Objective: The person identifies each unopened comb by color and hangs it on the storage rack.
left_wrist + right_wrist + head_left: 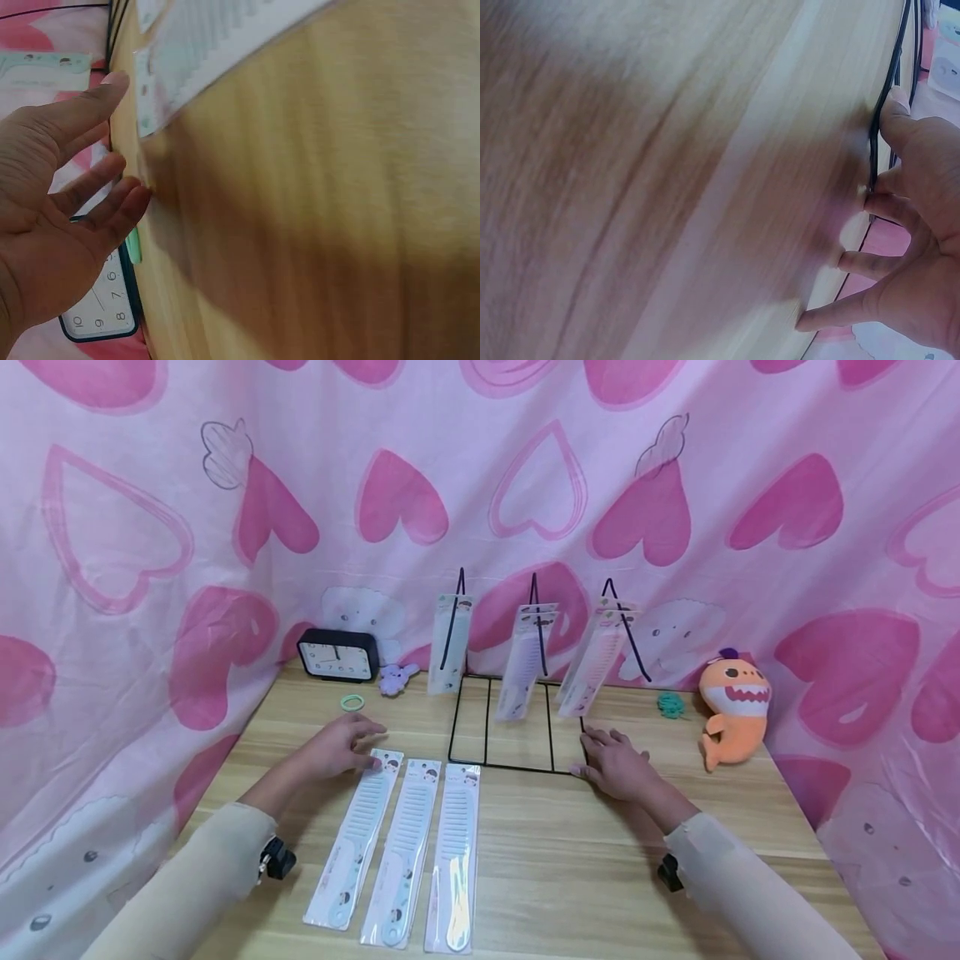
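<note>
Three packaged combs lie in a row on the table: a left comb (354,843), a middle comb (402,852) and a right comb (453,860). My left hand (341,747) is at the top end of the left comb, fingers loosely spread; in the left wrist view it pinches nothing. At the front right corner of a black wire rack (517,767), my right hand (618,766) touches the base with its thumb, while its fingertips rest on the table. From the rack's hooks hang packaged combs: greenish (450,647), purple (527,664) and pink (597,664).
At the back left stand a black alarm clock (338,655), a purple plush toy (396,678) and a green ring (352,702). Farther right are a teal coiled item (671,704) and an orange shark plush (735,710). A pink heart-patterned curtain (465,460) surrounds the table.
</note>
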Demonstrator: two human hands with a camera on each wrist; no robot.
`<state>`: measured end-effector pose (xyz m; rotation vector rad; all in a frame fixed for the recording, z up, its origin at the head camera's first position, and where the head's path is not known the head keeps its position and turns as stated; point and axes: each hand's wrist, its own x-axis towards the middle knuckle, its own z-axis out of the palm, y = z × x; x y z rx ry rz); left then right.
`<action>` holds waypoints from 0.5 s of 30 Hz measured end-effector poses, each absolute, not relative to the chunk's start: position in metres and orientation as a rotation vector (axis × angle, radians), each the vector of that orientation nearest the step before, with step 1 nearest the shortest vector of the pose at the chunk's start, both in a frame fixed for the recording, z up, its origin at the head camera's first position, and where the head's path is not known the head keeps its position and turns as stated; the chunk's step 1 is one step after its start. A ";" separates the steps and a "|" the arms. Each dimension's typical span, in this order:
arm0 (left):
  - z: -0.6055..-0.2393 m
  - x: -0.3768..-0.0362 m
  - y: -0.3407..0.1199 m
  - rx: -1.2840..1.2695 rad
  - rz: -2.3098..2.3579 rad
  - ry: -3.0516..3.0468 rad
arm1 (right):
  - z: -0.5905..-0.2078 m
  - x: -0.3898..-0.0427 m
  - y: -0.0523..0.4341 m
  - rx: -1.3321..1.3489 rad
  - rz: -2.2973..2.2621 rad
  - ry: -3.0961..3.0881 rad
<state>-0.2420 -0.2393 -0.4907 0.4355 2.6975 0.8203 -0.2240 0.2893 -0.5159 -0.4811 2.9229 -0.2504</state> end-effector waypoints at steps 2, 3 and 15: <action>-0.492 -0.238 -0.239 0.459 0.746 2.723 | -0.516 -0.225 0.289 -0.479 -0.249 2.922; -0.493 -0.237 -0.238 0.467 0.713 2.731 | -0.517 -0.225 0.289 -0.478 -0.246 2.921; -0.498 -0.229 -0.234 0.403 0.692 2.773 | -0.521 -0.225 0.291 -0.508 -0.235 2.941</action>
